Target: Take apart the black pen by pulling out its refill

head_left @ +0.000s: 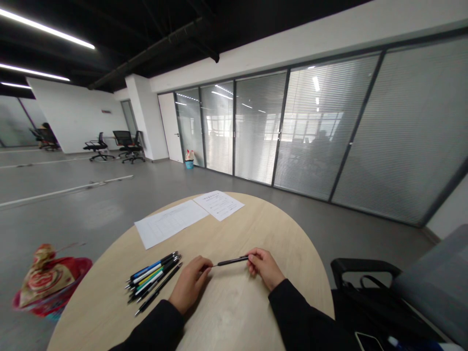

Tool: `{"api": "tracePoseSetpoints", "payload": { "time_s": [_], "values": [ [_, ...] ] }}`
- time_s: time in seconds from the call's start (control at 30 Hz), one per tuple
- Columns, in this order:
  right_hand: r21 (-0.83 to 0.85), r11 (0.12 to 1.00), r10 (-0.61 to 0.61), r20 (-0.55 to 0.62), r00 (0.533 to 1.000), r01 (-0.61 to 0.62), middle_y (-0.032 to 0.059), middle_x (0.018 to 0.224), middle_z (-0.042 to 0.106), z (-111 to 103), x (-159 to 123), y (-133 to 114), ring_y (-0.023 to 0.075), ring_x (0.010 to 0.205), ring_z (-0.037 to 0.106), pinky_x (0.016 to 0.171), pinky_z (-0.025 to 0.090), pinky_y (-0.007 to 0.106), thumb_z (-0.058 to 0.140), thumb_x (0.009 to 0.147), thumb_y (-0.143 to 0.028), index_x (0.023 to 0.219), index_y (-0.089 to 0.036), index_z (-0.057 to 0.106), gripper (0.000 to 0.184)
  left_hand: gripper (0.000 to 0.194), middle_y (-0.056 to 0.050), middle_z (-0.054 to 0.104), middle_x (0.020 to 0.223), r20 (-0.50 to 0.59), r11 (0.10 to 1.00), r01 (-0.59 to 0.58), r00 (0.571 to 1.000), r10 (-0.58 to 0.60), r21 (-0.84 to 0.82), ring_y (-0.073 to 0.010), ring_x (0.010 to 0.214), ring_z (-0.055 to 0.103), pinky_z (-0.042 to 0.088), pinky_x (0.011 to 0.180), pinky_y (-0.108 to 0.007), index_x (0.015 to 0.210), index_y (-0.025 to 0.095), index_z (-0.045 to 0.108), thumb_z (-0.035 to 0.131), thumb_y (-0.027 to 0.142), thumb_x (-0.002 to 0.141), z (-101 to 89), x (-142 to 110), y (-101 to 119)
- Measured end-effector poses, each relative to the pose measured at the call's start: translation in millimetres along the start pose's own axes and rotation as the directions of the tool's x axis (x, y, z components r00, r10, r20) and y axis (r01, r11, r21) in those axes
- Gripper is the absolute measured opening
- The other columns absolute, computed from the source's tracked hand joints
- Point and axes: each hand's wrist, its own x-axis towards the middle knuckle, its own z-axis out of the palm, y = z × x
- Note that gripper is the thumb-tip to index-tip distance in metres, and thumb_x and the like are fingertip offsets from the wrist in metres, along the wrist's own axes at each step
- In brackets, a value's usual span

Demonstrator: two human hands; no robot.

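Observation:
A slim black pen point(232, 261) lies level between my two hands above the light wood round table point(285, 234). My right hand point(265, 267) is shut on its right end. My left hand point(190, 284) has curled fingers at the pen's tip, and I cannot tell whether they grip it. To the left of my left hand lie several pens point(153, 280) in a loose bundle, some blue, green, yellow and black. Two printed paper sheets point(170, 223) point(218, 204) lie at the far side of the table.
A red and beige bundle point(49, 280) lies beyond the table's left edge. At right stand a black bag point(369, 297) and a phone point(367, 341). Beyond the table are a grey floor, glass partitions with blinds point(318, 126) and black office chairs point(98, 147).

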Motion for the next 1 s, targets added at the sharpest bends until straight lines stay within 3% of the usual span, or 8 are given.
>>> {"api": "tracePoseSetpoints", "payload": {
  "time_s": [0.37,0.63,0.87,1.0],
  "values": [
    [0.008,0.999,-0.032,-0.133,0.991,0.034,0.0003,0.059,0.06,-13,4,-8,0.0087,0.046,0.051,0.04,0.035,0.018,0.078,0.064,-0.049,0.083,-0.012,0.065,0.043,0.023,-0.006,0.07,0.084,-0.059,1.0,0.025,0.998,-0.024,0.008,-0.0223,0.078,0.065,0.051,0.074,-0.033,0.085,0.021,0.066,0.05,0.036,0.091,1.3,1,-8],
    [-0.004,0.994,-0.107,-0.251,0.962,0.11,0.0009,0.061,0.061,-25,8,-10,0.0096,0.047,0.051,0.04,0.034,0.019,0.077,0.063,-0.048,0.084,-0.013,0.067,0.042,0.022,-0.006,0.072,0.082,-0.182,0.998,0.063,0.982,-0.056,0.03,-0.0228,0.077,0.066,0.053,0.073,-0.035,0.084,0.02,0.066,0.051,0.036,0.088,0.2,3,-10],
    [-0.261,0.954,-0.189,-0.13,0.973,0.15,0.0027,0.067,0.064,-18,4,0,0.0122,0.051,0.054,0.044,0.035,0.021,0.067,0.072,-0.037,0.083,-0.015,0.067,0.025,0.022,-0.006,0.072,0.08,-0.227,0.995,0.09,0.971,-0.08,0.036,-0.0224,0.074,0.067,0.054,0.071,-0.035,0.085,0.02,0.065,0.051,0.036,0.088,1.6,2,-16],
    [-0.487,0.848,-0.255,-0.028,0.967,0.209,0.001,0.067,0.063,-15,-2,-1,0.0148,0.061,0.057,0.056,0.042,0.024,0.059,0.075,-0.027,0.084,-0.016,0.068,0.017,0.022,-0.005,0.071,0.079,-0.208,0.995,0.094,0.974,-0.086,0.032,-0.0223,0.074,0.067,0.053,0.07,-0.034,0.084,0.02,0.065,0.052,0.037,0.087,1.9,2,-16]
  ]
}}
